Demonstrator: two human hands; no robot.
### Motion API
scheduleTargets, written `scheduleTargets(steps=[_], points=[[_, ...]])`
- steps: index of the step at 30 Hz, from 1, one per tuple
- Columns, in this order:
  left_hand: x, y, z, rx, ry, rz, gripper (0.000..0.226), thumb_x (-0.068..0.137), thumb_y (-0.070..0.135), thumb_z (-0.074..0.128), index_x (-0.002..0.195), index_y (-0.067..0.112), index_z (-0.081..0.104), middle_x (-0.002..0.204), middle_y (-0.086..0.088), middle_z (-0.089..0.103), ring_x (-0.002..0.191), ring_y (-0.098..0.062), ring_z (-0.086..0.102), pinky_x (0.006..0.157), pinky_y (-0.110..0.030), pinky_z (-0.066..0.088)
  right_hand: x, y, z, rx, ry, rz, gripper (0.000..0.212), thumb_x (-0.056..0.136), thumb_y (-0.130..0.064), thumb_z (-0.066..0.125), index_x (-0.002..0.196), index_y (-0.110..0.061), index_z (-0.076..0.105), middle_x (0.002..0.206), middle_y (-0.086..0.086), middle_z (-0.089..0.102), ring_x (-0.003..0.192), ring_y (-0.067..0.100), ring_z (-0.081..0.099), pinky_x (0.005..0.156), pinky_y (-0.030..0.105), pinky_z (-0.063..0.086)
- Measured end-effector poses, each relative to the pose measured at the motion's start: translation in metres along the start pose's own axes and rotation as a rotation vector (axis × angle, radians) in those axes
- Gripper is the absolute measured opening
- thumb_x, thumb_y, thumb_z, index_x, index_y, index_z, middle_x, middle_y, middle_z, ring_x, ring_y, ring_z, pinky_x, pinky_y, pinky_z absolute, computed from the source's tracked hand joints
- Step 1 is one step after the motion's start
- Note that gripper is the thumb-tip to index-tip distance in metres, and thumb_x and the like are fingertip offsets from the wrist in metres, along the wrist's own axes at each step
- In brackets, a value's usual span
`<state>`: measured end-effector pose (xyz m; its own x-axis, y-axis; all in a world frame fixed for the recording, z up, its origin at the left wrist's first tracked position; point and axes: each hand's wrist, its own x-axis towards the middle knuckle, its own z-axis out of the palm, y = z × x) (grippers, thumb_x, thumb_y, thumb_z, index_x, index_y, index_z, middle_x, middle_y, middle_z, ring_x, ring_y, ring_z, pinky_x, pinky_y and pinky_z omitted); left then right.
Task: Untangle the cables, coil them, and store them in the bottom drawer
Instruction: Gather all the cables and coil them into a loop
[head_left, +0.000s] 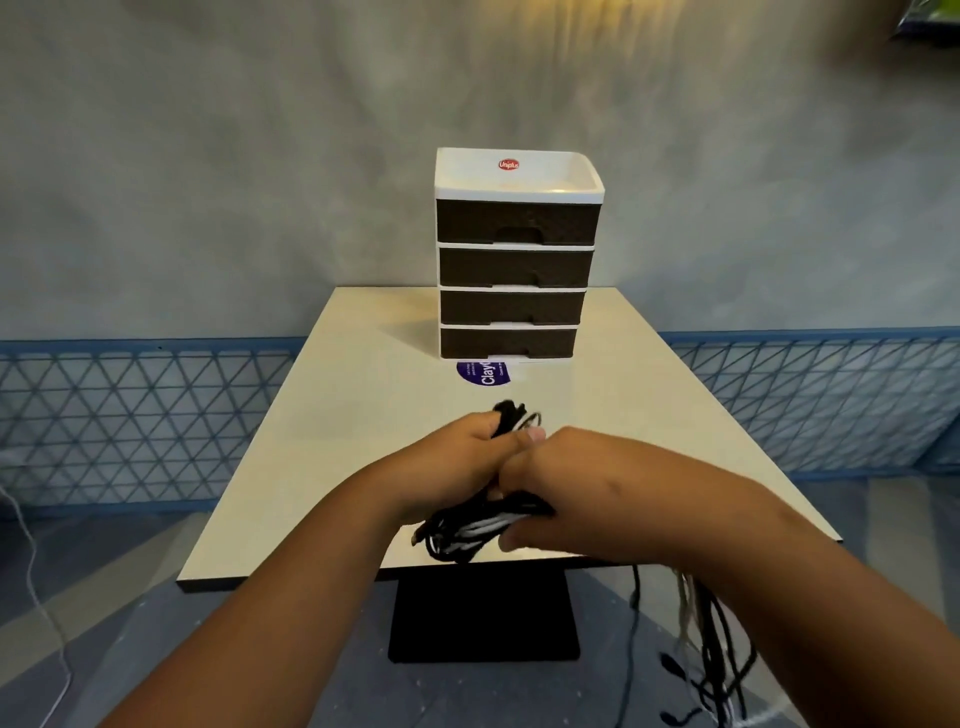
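Both grips, left hand (467, 452) and right hand (540, 478), hold tangled cables (483, 530); bottom drawer (509, 342) closed.

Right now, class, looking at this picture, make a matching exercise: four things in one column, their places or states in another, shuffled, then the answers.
Things:
1. cable bundle
2. bottom drawer
3. purple sticker
4. loose cable ends

Places or states:
A. closed
B. hanging below the table edge
C. gripped by both hands
D. flat on the table, before the drawer unit

Pairs: 1-C, 2-A, 3-D, 4-B
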<state>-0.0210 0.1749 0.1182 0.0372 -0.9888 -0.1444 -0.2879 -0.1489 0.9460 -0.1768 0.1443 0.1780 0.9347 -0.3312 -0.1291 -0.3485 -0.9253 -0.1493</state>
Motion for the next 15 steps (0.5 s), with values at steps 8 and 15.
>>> scheduleTargets(steps=[8, 15], points=[[-0.014, 0.006, 0.002, -0.211, -0.216, -0.132, 0.046, 0.101, 0.037, 0.040, 0.070, 0.013, 0.064, 0.067, -0.012, 0.063, 0.058, -0.022, 0.060, 0.061, -0.031, 0.050, 0.001, 0.022, -0.004, 0.241, 0.200, 0.107, 0.039, 0.069, -0.043, 0.084, 0.084, -0.024, 0.053, 0.079, -0.007, 0.058, 0.069, 0.010, 0.051, 0.058, 0.026, 0.042], [-0.012, 0.009, 0.000, -0.190, -0.449, -0.019, 0.031, 0.076, 0.039, 0.063, 0.069, 0.012, 0.049, 0.055, -0.002, 0.045, 0.048, -0.012, 0.043, 0.062, -0.029, 0.045, 0.011, 0.043, -0.009, 0.379, 0.207, 0.099, 0.045, 0.065, -0.032, 0.088, 0.085, -0.018, 0.050, 0.083, 0.001, 0.060, 0.070, 0.022, 0.054, 0.061, 0.039, 0.051]])
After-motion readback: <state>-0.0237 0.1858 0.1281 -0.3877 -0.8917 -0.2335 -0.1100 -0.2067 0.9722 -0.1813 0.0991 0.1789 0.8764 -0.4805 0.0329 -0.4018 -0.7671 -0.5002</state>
